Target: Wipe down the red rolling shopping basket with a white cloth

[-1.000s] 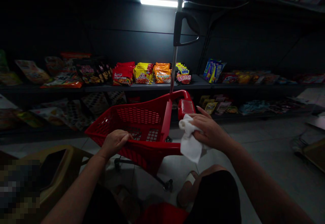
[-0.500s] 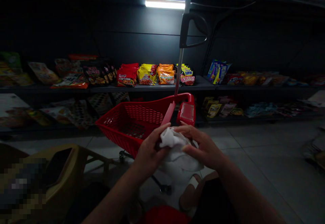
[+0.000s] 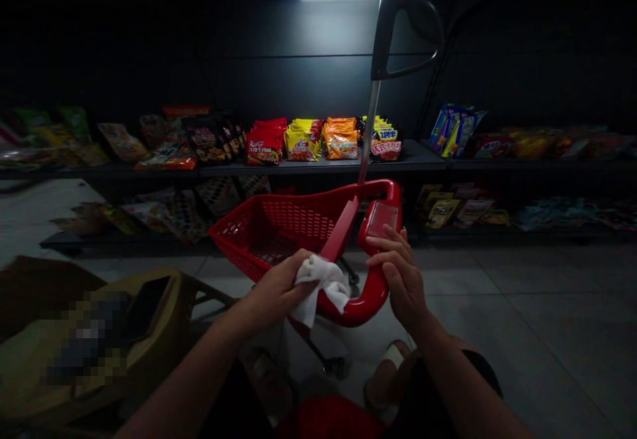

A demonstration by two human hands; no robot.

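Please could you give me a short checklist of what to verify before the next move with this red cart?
Cloth held: the left hand grips the white cloth against the cart's red rim: ok.
Cart steadied: the right hand holds that rim beside its grey panel: ok.
Cloth clean: too dim to see: cannot tell.
Caster locked: cannot tell.
Metal pole attached to the cart: ok.

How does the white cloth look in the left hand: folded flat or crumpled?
Crumpled: the white cloth is bunched in the left hand, with uneven creases and a loose corner hanging below the fingers, not flat folded layers.
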